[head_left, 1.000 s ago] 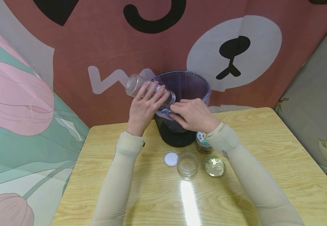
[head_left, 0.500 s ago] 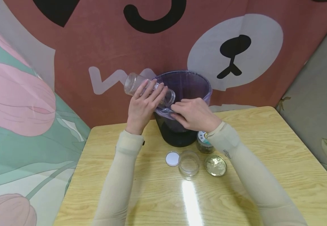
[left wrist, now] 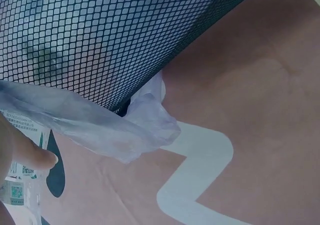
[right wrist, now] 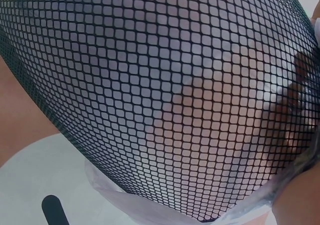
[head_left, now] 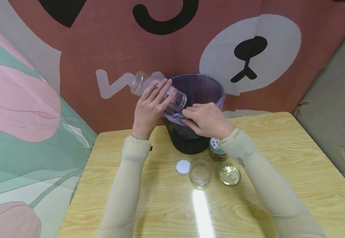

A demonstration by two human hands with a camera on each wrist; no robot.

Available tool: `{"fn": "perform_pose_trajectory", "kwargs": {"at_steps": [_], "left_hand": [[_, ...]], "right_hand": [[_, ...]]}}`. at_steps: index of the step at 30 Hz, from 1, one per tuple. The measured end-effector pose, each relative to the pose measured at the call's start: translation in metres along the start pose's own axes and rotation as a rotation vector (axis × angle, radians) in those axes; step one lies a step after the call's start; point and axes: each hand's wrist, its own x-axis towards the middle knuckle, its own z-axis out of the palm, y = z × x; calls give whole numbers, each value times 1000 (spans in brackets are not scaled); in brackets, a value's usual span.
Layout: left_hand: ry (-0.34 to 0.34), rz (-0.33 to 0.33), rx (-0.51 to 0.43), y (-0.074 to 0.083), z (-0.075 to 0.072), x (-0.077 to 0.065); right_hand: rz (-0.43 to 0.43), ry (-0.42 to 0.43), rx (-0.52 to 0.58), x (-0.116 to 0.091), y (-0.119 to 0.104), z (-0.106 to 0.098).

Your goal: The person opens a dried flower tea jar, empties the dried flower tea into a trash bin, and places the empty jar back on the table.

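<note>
My left hand (head_left: pixel 148 112) grips a clear plastic jar (head_left: pixel 141 84), which lies tilted with its open mouth pointing down to the right, over the near left rim of a black mesh trash can (head_left: pixel 187 140). In the left wrist view, the thumb (left wrist: pixel 35 155) presses on the jar's printed label (left wrist: pixel 25 130). A thin purple liner (head_left: pixel 175 118) is folded over the can's rim. My right hand (head_left: pixel 206 119) holds that rim with curled fingers, close beside the jar's mouth. Seen from the right wrist, mesh fills most of the view and part of the hand (right wrist: pixel 300 200) shows at lower right.
On the wooden table (head_left: pixel 112 185), in front of the can, are a white round lid (head_left: pixel 183 166), a clear round container (head_left: pixel 200 172) and a gold-rimmed lid (head_left: pixel 229 174). A dark jar with a labelled top (head_left: pixel 217 153) stands partly behind my right wrist. A printed cloth (head_left: pixel 115 43) hangs behind.
My left hand has tilted and raised the jar slightly, and its mouth now shows more openly. My right hand keeps its place at the rim. The whole view has drifted a little.
</note>
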Motion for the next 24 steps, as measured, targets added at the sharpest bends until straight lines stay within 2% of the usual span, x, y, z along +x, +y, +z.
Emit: {"fn": "perform_pose_trajectory", "kwargs": {"at_steps": [5,15,24], "left_hand": [[10,-7,-9,3,1,1],[17,-18,156,4,-1,-3],[1,1,137,8,3,-4]], "right_hand": [[1,1,4,-2,1,-2],[-18,14,9,1,1,0],[-12,14,8,0,1,0]]}}
